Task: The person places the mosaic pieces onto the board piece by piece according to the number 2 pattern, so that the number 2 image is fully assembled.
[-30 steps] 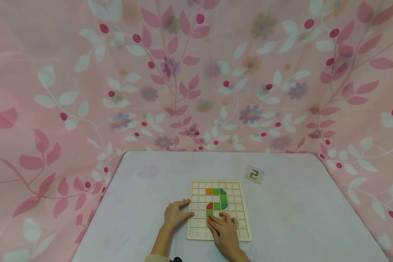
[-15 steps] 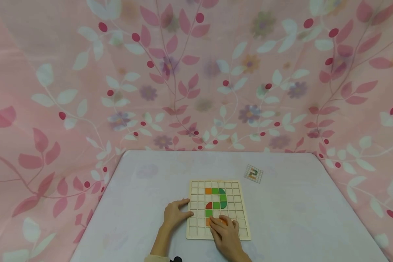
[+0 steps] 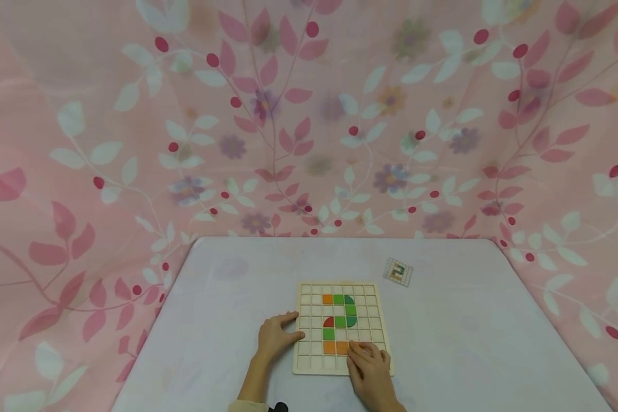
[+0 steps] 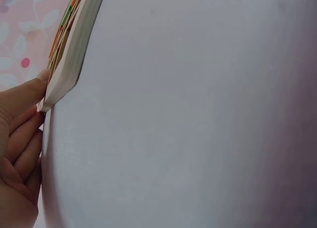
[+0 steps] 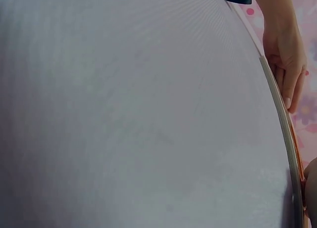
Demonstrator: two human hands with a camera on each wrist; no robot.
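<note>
A pale wooden grid board (image 3: 314, 361) lies on the table in the head view. Set in its cells, orange, green (image 3: 351, 310), teal and red (image 3: 329, 323) tiles make a 2 shape. My left hand (image 3: 275, 337) rests at the board's left edge; the left wrist view shows its thumb (image 4: 29, 94) on the rim. Fingertips of my right hand (image 3: 372, 372) touch the lower row at its right end, over an orange tile (image 3: 359, 345) that they partly cover. Two further orange tiles (image 3: 336, 348) show to its left. The right wrist view catches only a sliver of that hand.
A small card (image 3: 398, 272) printed with a gridded 2 pattern lies behind the board, to the right. White cloth covers the table (image 3: 226, 303). Pink floral fabric (image 3: 309, 143) hangs behind it. Something dark (image 3: 281, 407) shows by the left wrist.
My right hand has moved right along the lower row, from its left end to its right end, uncovering two orange tiles. The left hand stays at the board's edge.
</note>
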